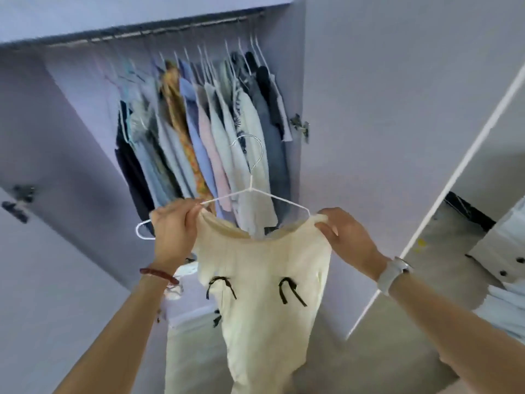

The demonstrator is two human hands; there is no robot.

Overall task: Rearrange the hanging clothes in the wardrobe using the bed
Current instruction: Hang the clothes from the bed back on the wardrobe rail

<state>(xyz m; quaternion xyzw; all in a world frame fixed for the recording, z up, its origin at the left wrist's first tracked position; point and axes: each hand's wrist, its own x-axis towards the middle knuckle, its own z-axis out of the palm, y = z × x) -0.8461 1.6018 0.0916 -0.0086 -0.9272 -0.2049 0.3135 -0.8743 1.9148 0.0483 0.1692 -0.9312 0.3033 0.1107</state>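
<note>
Both hands pinching cream top (264, 280), left hand (173, 228), right hand (345, 237), white hanger (250, 191) between

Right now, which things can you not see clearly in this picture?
- Head view: the white hanger is partly hidden, its left arm behind the left hand, its right end inside the cream garment.
- The garment's hem: cut off by the bottom edge.
- The hanging clothes: motion-blurred.
- The bed: out of view.

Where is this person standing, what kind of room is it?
Most likely a bedroom or dressing area at home, facing an open wardrobe. A rail carries a row of hanging clothes, and the left hand and right hand hold a cream garment on a white hanger.
</note>
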